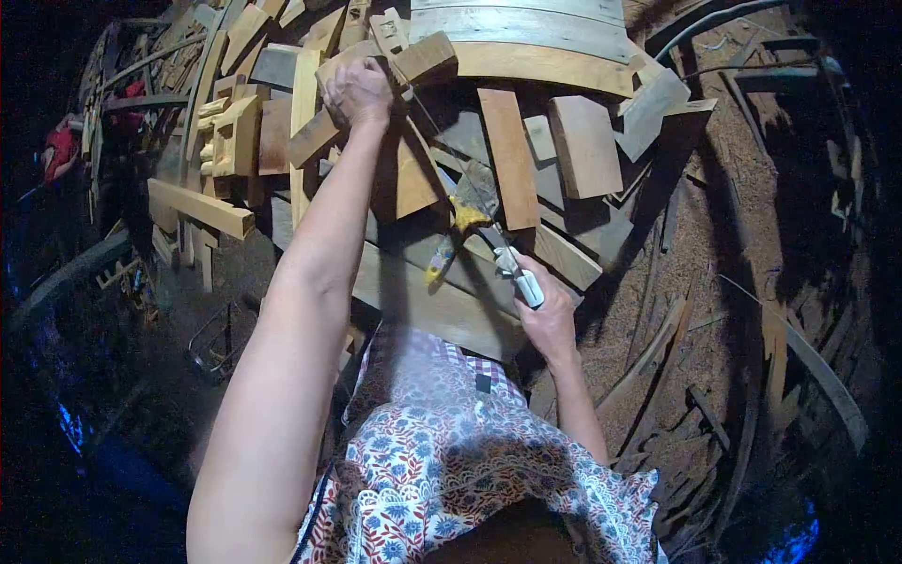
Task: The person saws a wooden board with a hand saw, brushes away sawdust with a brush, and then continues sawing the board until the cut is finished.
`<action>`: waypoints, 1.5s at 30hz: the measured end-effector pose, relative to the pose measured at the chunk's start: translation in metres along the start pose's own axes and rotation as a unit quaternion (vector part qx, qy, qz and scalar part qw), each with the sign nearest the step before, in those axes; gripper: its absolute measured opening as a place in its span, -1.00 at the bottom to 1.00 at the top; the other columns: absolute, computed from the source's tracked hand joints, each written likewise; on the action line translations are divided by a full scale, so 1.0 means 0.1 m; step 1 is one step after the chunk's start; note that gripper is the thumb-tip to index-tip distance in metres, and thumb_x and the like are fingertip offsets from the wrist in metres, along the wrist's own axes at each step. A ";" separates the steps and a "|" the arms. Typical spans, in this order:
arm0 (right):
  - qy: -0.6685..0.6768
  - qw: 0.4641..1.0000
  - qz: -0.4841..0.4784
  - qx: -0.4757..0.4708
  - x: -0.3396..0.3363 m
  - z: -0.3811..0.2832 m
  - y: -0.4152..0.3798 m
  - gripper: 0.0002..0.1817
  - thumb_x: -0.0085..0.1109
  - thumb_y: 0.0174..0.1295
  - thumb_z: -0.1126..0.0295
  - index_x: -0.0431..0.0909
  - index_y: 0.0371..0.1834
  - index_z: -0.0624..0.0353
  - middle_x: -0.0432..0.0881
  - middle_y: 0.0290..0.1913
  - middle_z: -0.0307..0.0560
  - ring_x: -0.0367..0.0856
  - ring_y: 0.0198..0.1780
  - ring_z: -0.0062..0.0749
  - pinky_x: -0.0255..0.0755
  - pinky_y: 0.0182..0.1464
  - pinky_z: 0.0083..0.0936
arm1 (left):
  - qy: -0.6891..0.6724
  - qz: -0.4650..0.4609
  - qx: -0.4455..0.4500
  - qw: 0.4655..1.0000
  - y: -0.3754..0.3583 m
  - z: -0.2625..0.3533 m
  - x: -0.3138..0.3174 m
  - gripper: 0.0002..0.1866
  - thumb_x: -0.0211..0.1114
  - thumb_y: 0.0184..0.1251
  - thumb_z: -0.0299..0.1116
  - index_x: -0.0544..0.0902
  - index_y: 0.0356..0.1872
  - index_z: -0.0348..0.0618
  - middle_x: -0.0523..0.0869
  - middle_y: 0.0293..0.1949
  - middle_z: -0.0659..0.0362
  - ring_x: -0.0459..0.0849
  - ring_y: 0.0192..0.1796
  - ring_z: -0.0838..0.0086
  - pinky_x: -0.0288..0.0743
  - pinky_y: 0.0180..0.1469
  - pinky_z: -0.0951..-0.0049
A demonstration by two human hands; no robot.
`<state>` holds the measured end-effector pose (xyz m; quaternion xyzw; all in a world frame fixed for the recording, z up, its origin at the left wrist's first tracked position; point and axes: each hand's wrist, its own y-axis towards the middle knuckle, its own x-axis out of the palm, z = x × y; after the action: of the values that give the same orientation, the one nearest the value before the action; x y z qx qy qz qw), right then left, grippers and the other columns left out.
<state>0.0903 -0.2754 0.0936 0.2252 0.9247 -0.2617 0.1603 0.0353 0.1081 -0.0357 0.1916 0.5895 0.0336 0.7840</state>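
My left hand reaches far forward with its fingers curled over a wooden block among the stacked offcuts. Beside it lie a short brown wood piece and another block. Lower down, my right hand is closed around the white handle of a tool. Its working end points up and left, and I cannot make out its exact kind. Just left of that tool, an object with yellow parts lies on the boards, with a yellow-tipped handle.
A wide board runs along the near edge, against my patterned clothing. Loose blocks and planks crowd the work surface. Pale slats lie at the back. Wood strips litter the sawdust-covered ground at right.
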 end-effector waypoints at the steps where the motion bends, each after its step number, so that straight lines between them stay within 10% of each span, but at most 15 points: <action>1: 0.001 1.000 0.002 0.001 0.00 0.02 0.00 -0.41 0.20 -0.09 0.60 0.41 0.12 0.01 0.55 0.04 0.07 0.54 0.03 -0.05 0.43 0.06 -0.33 | 0.002 0.016 0.007 1.000 0.00 0.00 0.01 -0.70 0.05 0.14 -0.17 0.69 -0.46 -0.11 0.64 -0.35 -0.04 0.58 -0.24 -0.02 0.42 -0.11 0.08; 45: 0.002 0.996 0.052 -0.078 0.43 -0.07 0.59 -0.37 0.14 -0.10 0.67 0.40 0.15 0.04 0.53 -0.02 0.16 0.51 0.00 0.08 0.42 -0.01 -0.24 | 0.001 0.033 0.049 0.998 -0.03 0.14 -0.24 -0.74 0.08 0.14 -0.27 0.61 -0.62 -0.13 0.60 -0.52 0.03 0.56 -0.43 0.15 0.40 -0.31 0.23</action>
<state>0.0819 -0.2126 0.0570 0.2598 0.9298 -0.1795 0.1891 0.0407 0.0949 -0.0119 0.2496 0.5845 0.0308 0.7715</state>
